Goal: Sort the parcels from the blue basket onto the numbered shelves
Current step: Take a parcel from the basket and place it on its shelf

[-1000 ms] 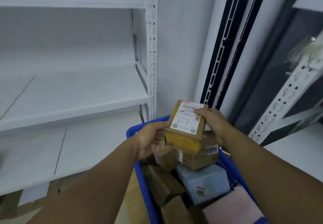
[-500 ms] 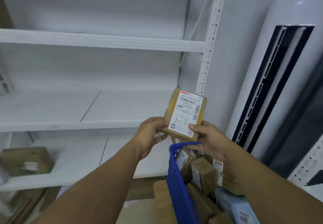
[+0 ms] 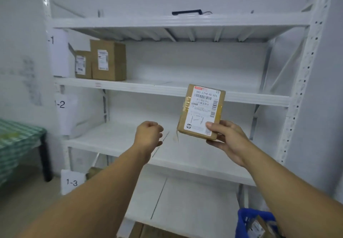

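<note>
Letting go, the left hand (image 3: 148,135) curls empty at nine o'clock of the parcel (image 3: 201,111), which the right hand (image 3: 229,140) pinches by its lower corner before shelf 1-2 (image 3: 118,139). Its cardboard looks stiff and probably light; the side edges would give a firmer hold.

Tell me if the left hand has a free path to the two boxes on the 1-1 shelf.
Probably yes. The left hand is empty, nothing stands between it and the two boxes up-left, and the parcel in the right hand is well aside.
</note>
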